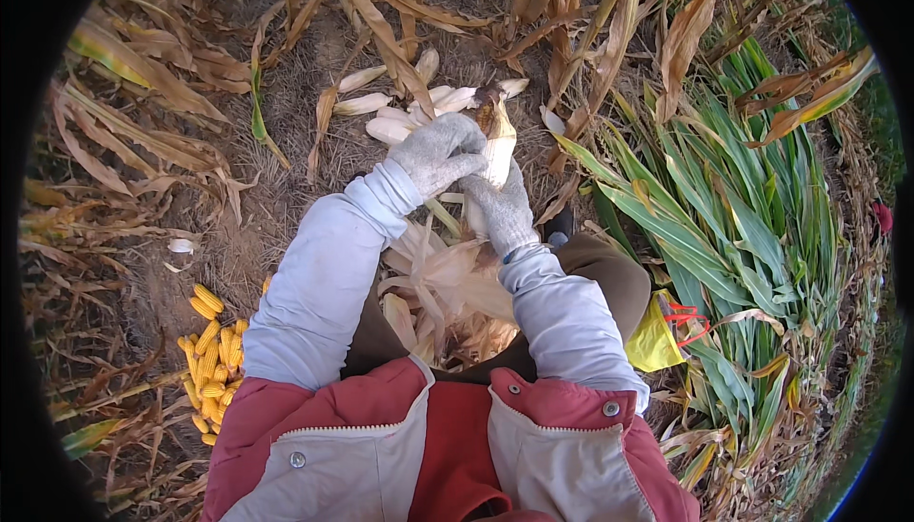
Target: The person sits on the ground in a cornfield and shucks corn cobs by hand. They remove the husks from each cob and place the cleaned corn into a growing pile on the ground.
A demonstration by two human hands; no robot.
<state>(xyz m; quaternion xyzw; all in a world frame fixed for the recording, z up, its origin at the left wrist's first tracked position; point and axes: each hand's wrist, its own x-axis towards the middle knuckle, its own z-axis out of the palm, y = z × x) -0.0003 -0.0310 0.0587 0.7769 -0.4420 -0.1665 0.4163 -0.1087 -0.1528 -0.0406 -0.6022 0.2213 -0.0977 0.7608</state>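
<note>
Both my hands wear grey knitted gloves and meet in front of me, over the ground. An ear of corn (498,153), pale husk still around most of it, stands tip away from me; some kernels and dark silk show at its far end. My right hand (503,208) is wrapped round its lower part. Against its left side, my left hand (438,153) has its fingers curled in and closed at the husk; the fingertips are partly hidden. Loose pale husks (443,275) lie below my hands, between my legs.
A pile of bare yellow corn cobs (211,360) lies on the ground at my left. Unhusked pale ears (390,127) lie just beyond my hands. Cut green stalks (733,217) spread out at the right, beside a yellow bag (655,336) with red handles. Dry stalks (609,37) stand at the far side.
</note>
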